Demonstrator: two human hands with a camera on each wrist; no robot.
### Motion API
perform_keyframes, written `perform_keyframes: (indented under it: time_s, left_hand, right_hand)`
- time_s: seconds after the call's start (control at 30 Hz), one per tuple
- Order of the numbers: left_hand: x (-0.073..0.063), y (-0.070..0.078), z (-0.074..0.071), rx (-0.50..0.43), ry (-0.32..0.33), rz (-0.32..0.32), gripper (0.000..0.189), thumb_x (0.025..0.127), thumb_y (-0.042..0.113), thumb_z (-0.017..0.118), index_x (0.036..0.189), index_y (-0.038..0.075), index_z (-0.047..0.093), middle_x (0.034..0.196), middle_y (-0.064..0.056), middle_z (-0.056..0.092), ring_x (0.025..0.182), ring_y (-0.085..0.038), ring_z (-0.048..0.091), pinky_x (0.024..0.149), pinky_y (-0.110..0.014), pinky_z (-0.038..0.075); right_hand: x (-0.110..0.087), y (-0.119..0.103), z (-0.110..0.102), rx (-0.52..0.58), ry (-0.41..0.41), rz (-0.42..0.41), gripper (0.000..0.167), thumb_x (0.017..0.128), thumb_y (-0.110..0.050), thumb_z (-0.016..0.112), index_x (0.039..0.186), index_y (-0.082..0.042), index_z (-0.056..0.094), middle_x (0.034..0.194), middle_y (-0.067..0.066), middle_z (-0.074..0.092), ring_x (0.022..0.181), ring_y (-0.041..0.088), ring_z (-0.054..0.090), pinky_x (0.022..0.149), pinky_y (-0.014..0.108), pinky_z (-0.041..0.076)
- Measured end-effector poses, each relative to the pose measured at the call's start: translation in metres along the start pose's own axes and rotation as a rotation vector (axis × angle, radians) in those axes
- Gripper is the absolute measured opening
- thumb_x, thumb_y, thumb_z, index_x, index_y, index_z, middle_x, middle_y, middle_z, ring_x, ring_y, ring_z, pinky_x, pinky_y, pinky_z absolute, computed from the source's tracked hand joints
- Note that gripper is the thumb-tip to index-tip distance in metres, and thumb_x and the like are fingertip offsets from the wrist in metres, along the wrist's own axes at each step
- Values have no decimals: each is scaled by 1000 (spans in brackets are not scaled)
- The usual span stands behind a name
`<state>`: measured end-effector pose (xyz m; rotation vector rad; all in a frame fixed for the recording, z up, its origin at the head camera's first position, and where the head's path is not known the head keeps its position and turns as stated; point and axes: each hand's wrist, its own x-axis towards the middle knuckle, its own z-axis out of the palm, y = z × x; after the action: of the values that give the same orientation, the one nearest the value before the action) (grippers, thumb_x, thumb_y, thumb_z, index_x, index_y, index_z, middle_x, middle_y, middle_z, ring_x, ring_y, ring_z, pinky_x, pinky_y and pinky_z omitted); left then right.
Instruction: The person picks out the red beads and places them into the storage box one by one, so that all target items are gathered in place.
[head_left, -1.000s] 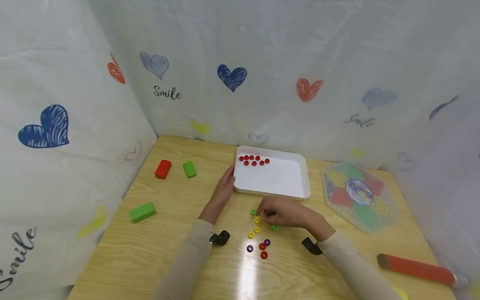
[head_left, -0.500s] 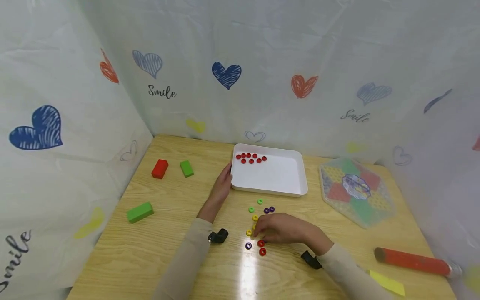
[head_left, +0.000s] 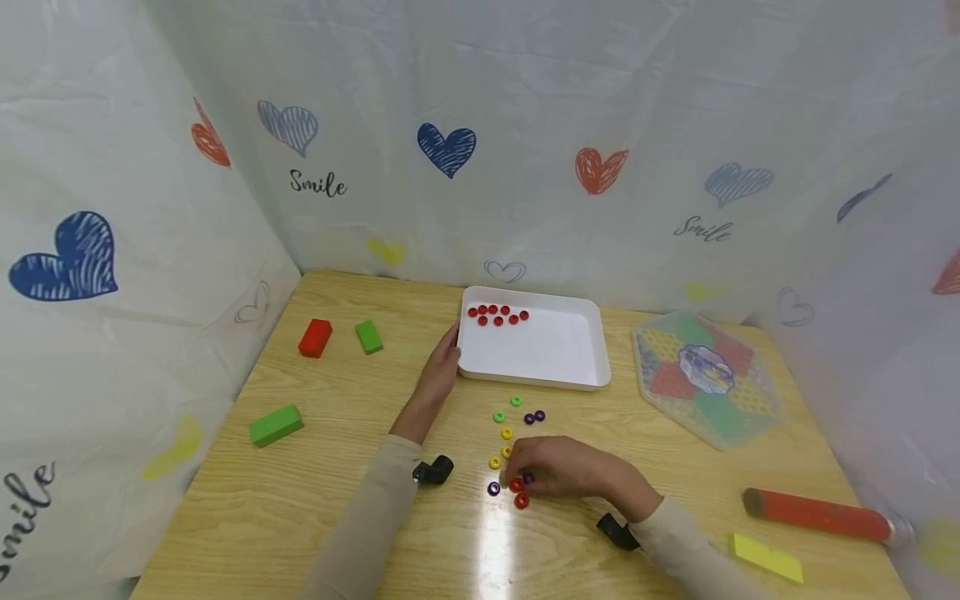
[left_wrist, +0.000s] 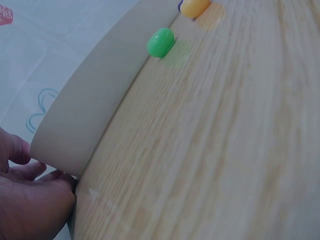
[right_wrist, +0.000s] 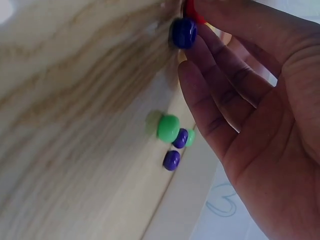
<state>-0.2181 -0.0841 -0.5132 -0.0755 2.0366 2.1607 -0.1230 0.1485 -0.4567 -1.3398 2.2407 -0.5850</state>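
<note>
My left hand (head_left: 437,373) holds the left side of a white tray (head_left: 555,346), fingers at its corner in the left wrist view. Several red beads (head_left: 498,321) lie in the tray's far left part. Over the loose beads in front of it, my right hand (head_left: 570,468) pinches a red bead (right_wrist: 194,12) between thumb and fingertips, partly hidden by the thumb. A dark purple bead (right_wrist: 184,33) sits right beside those fingers. Another red bead (head_left: 521,501) lies just nearer to me, with a purple bead (head_left: 493,488) to the left.
Yellow beads (head_left: 507,433), green beads (head_left: 516,401) and purple beads (head_left: 540,416) lie between hand and tray. Green blocks (head_left: 276,426) and a red block (head_left: 315,338) are at left. A clear bead case (head_left: 708,379), a red tube (head_left: 817,515) and a yellow block (head_left: 767,558) stand right.
My right hand has moved toward me from the green and purple beads to the red ones, uncovering two purple beads near the tray. The left hand stays at the tray.
</note>
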Motion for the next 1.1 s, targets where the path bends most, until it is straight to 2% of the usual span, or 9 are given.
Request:
perform_keyframes:
  time_s: [0.13, 0.4, 0.83, 1.1]
  left_hand:
    - [1, 0, -1, 2, 5, -11, 50, 105, 20, 29, 155, 26, 21, 159, 7, 21, 146, -9, 14, 120, -33, 16]
    - [-3, 4, 0, -9, 12, -17, 50, 105, 18, 29, 154, 25, 22, 159, 7, 21, 146, -10, 15, 120, -33, 16]
    - [-5, 6, 1, -9, 11, -18, 50, 105, 20, 29, 155, 25, 21, 159, 8, 22, 146, -8, 15, 119, -32, 17]
    - [-5, 6, 1, -19, 6, -3, 50, 105, 18, 29, 155, 24, 22, 159, 7, 21, 146, -9, 15, 120, -32, 16]
  right_hand:
    - [1, 0, 5, 30, 2, -6, 19, 87, -15, 72, 104, -24, 71, 106, -15, 61, 96, -1, 57, 84, 14, 48]
    - [2, -2, 10, -7, 8, -7, 14, 88, -18, 71, 100, -24, 71, 104, -16, 60, 93, -4, 55, 81, 12, 47]
    - [2, -3, 6, 25, 35, -43, 13, 89, -11, 68, 100, -18, 70, 102, -10, 60, 89, -1, 55, 77, 10, 47]
    - [-1, 8, -15, 81, 116, 35, 11, 91, -14, 66, 100, -19, 71, 101, -13, 63, 87, 0, 55, 75, 18, 50]
